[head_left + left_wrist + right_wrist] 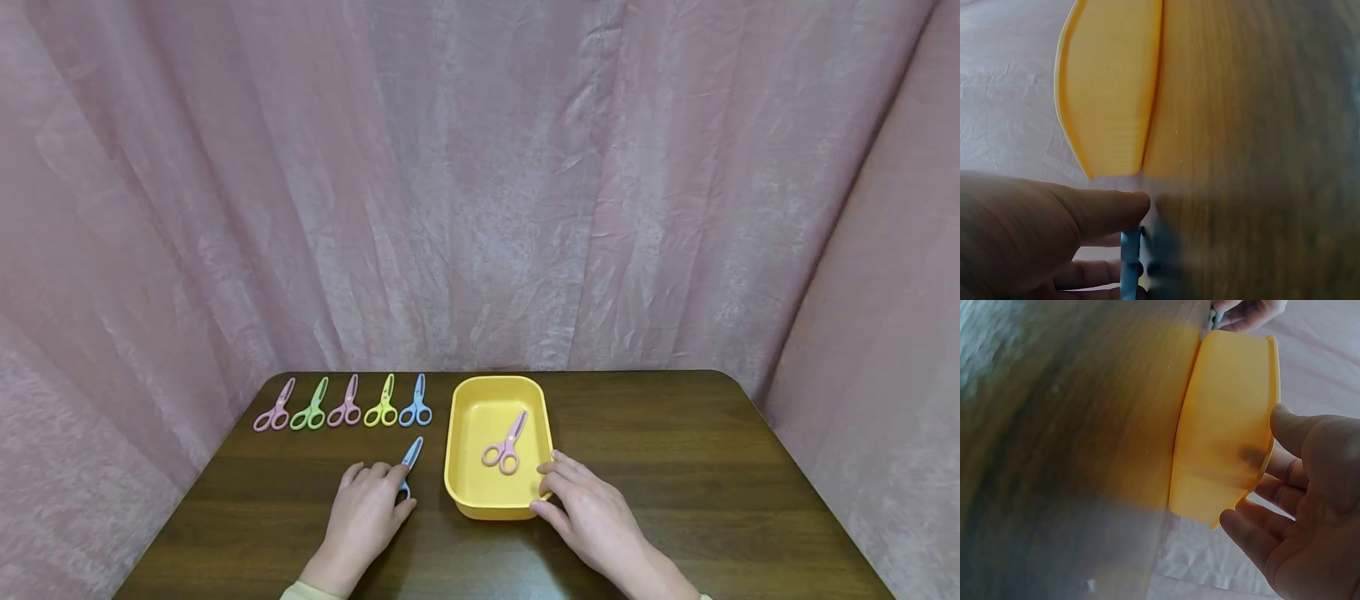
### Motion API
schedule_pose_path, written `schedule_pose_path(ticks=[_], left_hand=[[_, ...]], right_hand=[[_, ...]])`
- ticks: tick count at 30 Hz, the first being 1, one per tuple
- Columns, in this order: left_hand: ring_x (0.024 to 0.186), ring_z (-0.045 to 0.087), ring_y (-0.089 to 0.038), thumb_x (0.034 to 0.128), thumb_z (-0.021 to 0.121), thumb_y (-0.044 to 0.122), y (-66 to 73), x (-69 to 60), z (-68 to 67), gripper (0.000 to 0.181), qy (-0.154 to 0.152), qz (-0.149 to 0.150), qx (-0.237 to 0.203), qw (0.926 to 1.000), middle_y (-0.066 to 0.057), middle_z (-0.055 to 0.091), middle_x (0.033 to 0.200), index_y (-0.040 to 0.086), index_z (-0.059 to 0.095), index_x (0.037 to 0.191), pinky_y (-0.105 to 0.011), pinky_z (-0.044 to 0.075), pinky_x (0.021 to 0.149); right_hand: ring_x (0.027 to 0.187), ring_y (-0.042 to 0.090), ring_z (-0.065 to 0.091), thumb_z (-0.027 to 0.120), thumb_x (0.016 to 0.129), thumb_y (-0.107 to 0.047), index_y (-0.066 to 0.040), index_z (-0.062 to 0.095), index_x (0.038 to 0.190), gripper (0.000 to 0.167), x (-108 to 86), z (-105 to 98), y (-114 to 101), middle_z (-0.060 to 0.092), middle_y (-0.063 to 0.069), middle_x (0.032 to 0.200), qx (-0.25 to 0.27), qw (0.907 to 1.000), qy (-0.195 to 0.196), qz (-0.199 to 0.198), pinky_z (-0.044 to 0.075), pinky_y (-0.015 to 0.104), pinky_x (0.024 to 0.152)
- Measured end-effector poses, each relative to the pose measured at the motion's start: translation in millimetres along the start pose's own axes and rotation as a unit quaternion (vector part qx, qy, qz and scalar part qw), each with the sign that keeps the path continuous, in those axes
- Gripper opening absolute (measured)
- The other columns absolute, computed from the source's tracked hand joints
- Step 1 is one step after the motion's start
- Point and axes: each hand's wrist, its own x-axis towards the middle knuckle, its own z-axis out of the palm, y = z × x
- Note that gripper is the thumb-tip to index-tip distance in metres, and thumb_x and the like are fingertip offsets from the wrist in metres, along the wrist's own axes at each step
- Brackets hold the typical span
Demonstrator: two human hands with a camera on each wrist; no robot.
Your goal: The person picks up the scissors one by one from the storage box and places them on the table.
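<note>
My left hand [366, 506] pinches a pair of light blue scissors [412, 452] at the handle, low over the table, blades pointing away. In the left wrist view the thumb is on one side of the blue handle [1129, 247] and fingers are on the other. At its near right corner, the yellow plastic tub [495, 512] has its rim gripped by my right hand [596, 510]. The right wrist view has the thumb outside the tub's wall [1229, 419] and fingers over the rim. Inside the tub lies a pair of pink scissors [510, 446].
Along the back left of the dark wooden table [675, 450] several scissors form a row: pink [281, 404], green [312, 407], mauve [348, 404], yellow [386, 404] and blue [418, 404]. A pink curtain [480, 183] hangs behind the table and at both sides.
</note>
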Motion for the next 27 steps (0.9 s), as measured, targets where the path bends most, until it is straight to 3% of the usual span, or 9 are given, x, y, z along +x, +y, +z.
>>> schedule_pose_path(ticks=[9, 16, 20, 27], left_hand=[[0.086, 0.072, -0.033, 0.0725, 0.103, 0.026, 2.5, 1.3, -4.5, 0.046, -0.013, -0.009, -0.005, 0.9999, -0.006, 0.073, 0.094, 0.009, 0.078, 0.107, -0.064, 0.053, 0.099], [0.087, 0.073, -0.034, 0.0775, 0.101, 0.029, 4.6, 1.0, -8.6, 0.044, -0.026, -0.019, -0.001, 0.9995, -0.007, 0.074, 0.101, 0.010, 0.079, 0.111, -0.069, 0.051, 0.099], [0.093, 0.073, -0.035, 0.0807, 0.100, 0.030, 6.2, -3.3, -15.2, 0.043, -0.031, -0.017, 0.010, 0.9993, -0.008, 0.074, 0.107, 0.011, 0.080, 0.113, -0.070, 0.050, 0.101], [0.114, 0.072, -0.037, 0.0862, 0.095, 0.034, 8.8, -17.0, -23.4, 0.049, -0.076, -0.009, 0.012, 0.9970, -0.010, 0.074, 0.124, 0.012, 0.078, 0.127, -0.076, 0.043, 0.108]], right_hand=[[0.139, 0.027, 0.065, 0.088, 0.094, -0.035, -0.019, 0.076, 0.098, 0.021, 2.6, -3.2, 0.0, 0.078, 0.001, 0.126, 0.002, 1.0000, -0.005, 0.003, 0.059, 0.048, 0.104], [0.138, 0.027, 0.066, 0.090, 0.093, -0.033, -0.019, 0.076, 0.097, 0.021, 2.0, -3.3, 0.1, 0.078, 0.000, 0.124, 0.003, 1.0000, 0.005, -0.005, 0.060, 0.047, 0.103], [0.137, 0.028, 0.067, 0.090, 0.092, -0.032, -0.018, 0.076, 0.098, 0.021, 1.0, -2.3, 0.1, 0.078, 0.000, 0.123, 0.004, 0.9999, 0.009, -0.009, 0.060, 0.048, 0.102], [0.138, 0.028, 0.066, 0.090, 0.092, -0.033, -0.018, 0.076, 0.098, 0.021, 0.5, -1.5, 0.3, 0.078, 0.000, 0.124, 0.005, 0.9999, 0.010, -0.008, 0.060, 0.047, 0.102]])
